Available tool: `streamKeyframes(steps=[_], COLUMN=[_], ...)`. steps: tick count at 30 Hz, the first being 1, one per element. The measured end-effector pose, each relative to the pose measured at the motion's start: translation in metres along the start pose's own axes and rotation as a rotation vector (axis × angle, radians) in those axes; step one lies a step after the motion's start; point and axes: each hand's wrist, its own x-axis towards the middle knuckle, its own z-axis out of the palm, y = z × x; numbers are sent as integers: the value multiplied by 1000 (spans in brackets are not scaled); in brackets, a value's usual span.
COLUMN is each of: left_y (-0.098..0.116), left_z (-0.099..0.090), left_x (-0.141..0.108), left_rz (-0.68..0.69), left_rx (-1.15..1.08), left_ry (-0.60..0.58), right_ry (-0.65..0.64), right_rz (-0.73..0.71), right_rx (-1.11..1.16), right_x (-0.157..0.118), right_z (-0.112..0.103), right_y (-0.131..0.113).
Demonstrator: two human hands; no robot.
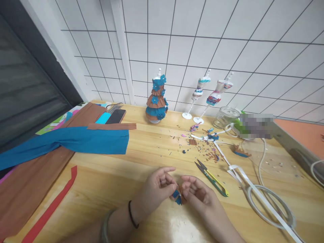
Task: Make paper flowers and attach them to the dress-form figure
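Between my two hands, low in the view, is a small fringed crepe paper piece (178, 198) in blue and brown. My left hand (159, 185) pinches its left side between thumb and fingers. On the other side, my right hand (198, 195) grips it with thumb and curled fingers. My fingertips hide part of the paper. Thread snips (214, 180) with yellow and green handles lie on the table just beyond my right hand, blades pointing away. Farther back stands a small dress form wearing a tiered blue and brown paper dress (156, 101) with blue flowers.
Blue crepe paper (101, 140), brown crepe paper (37, 189) and a red strip (54, 202) cover the left, near a phone (115, 116). Two wrapped mini dress forms (214, 98), a glass jar (226, 116), paper scraps (211, 153) and a tape roll (270, 206) are at right.
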Motion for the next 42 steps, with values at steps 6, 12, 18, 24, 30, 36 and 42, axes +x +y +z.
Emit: streamKeyframes(steps=[6,12,18,24,30,36,42], left_y=[0,0,3,-2,-6,0,-2], left_z=[-2,1,2,3,4,2,2], left_x=[0,-2,-2,-3,-5,-3,-2], left_rz=[14,9,-1,51,71,51,61], left_rx=[-16,27,63,92,138,105,90], left_ry=[-1,-58,-2,-15,-35,15,-8], right_ry=[17,-19,6,-11,-31,-62,-81], right_rz=[19,-20,-85,-40,-77,-57,-60], right_rx=[19,3,-31,-77,-101,6,25], right_x=[1,0,-2,-4,-3,-2,0], right_z=[-5,-2,1,2,3,0,0], right_y=[1,1,-2,-8,-2,-2,2])
